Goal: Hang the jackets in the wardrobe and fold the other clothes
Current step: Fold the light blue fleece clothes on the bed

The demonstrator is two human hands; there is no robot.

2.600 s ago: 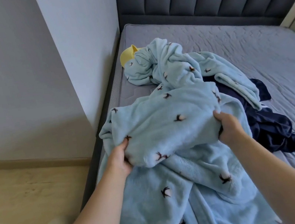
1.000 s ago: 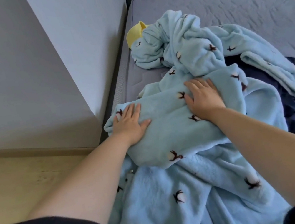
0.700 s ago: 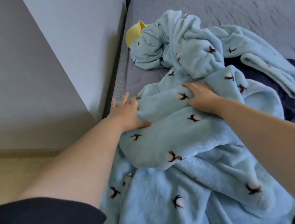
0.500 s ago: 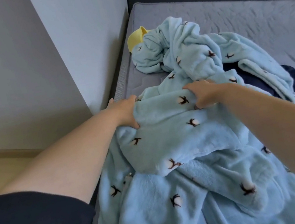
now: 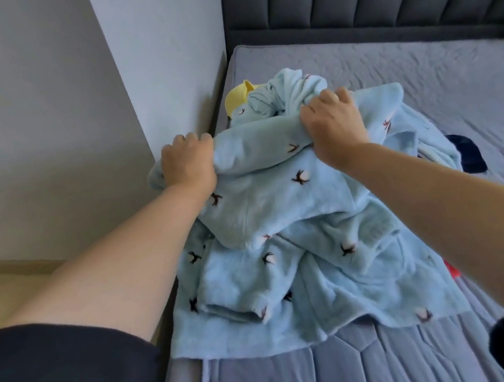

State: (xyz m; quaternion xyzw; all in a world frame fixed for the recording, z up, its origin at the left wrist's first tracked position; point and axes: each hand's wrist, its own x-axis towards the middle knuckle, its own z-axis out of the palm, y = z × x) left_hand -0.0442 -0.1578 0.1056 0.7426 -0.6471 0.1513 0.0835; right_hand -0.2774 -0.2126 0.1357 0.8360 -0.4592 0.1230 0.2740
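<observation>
Grey quilted bed [image 5: 357, 370] with a dark padded headboard fills the view. On it, the left hand [image 5: 187, 163] and right hand [image 5: 333, 125] each curl tightly round a bunched edge of the pale blue fleece garment [image 5: 282, 219], which lies heaped near the wall. Folding seems under way; next, carry that gripped edge over evenly. A yellow item [image 5: 237, 101] and dark clothing [image 5: 467, 153] lie beyond.

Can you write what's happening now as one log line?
step: folding | left hand: grips blue fleece garment | right hand: grips it | place: bed
</observation>
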